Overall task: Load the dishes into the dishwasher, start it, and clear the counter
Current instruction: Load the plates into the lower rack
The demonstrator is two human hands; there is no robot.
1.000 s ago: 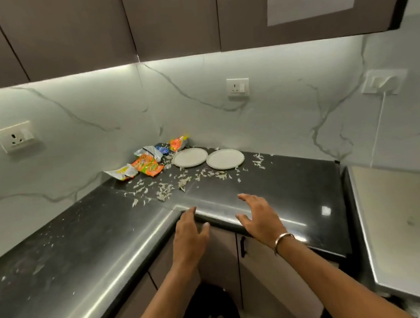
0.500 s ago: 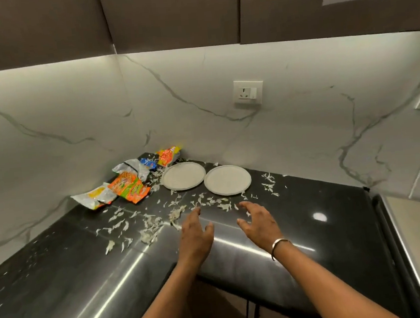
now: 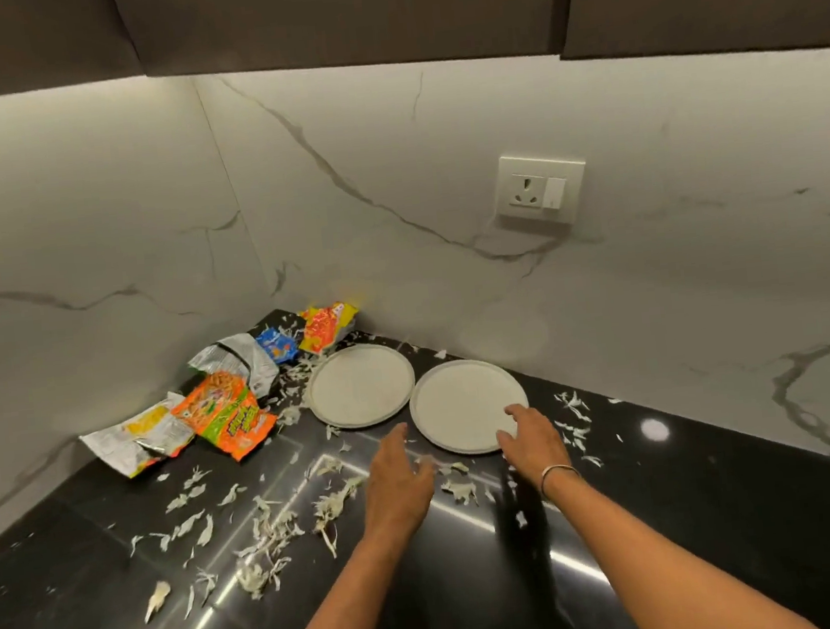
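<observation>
Both hands have come forward from the counter [image 3: 676,517] edge. The right hand [image 3: 534,437], fingers spread, now lies over the near rim of the right plate [image 3: 462,403]. The left hand [image 3: 398,473], also open, hovers just short of it. The left plate [image 3: 361,385] sits flat beside it, next to the wrappers [image 3: 225,418]. Picking up plates looks about to start.

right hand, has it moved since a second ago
Yes: the right hand went forward across the counter, from its front edge to the near rim of the right plate.
</observation>
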